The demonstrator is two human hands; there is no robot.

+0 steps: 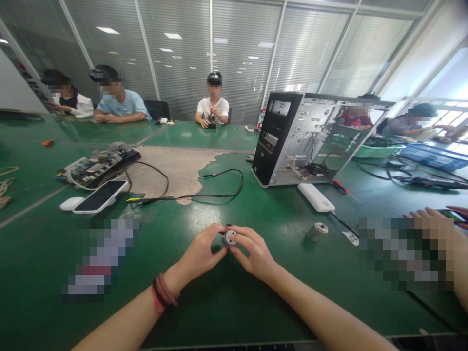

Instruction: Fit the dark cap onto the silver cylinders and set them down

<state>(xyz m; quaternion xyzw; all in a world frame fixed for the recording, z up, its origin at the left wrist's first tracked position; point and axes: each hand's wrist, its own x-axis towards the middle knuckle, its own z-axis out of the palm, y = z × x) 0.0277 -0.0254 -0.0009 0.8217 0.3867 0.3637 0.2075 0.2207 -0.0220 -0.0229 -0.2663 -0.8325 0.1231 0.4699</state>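
Between my two hands, above the near part of the green table, is a small motor (230, 238), a short metal cylinder with a pale round end face and small dark holes. My left hand (203, 248) grips it from the left between thumb and fingers. From the right, my right hand (252, 251) holds it too, one fingertip touching the end face. Part of the cylinder is hidden by the fingers. A second, similar metal cylinder (316, 232) stands apart on the table to the right of my hands.
An open computer case (276, 141) stands ahead right, with a white power bank (316, 197) and a screwdriver (343, 189) before it. A phone (100, 196), dismantled electronics (100, 165) and a black cable (219, 196) lie ahead left. A neighbour's hand (427, 224) is at right; several people sit around.
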